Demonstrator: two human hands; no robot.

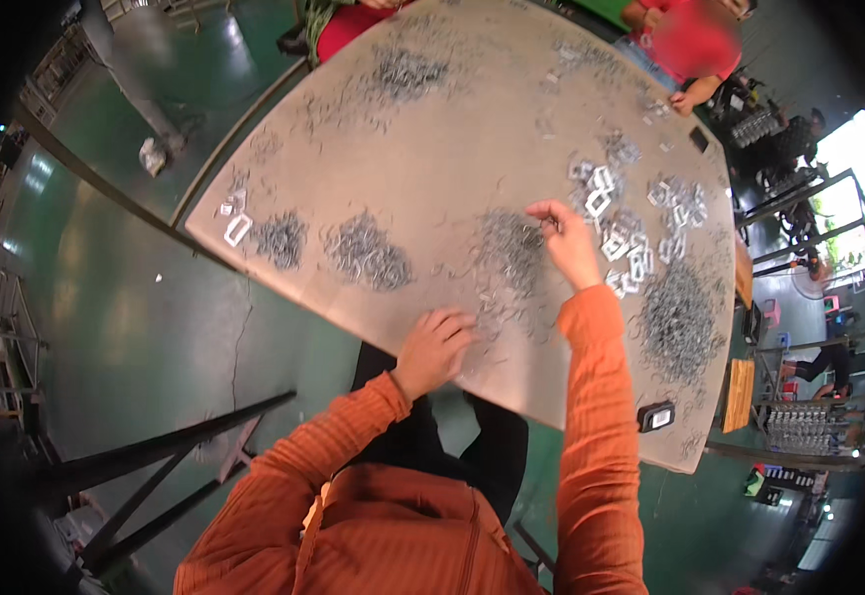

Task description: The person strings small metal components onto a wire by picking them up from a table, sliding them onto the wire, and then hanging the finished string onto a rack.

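Protruding from ribbed sleeves (601,416), hands (434,349) (571,246) flank curved, wiry pieces (508,250).

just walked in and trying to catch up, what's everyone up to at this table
A person in an orange top works at a brown table. Their right hand is over a loose pile of small grey curved pieces, fingers bent; whether it grips one is unclear. Their left hand is at the near edge. Pale rectangular frames lie right of the right hand, and more grey heaps sit around. Two other people are at the far side.
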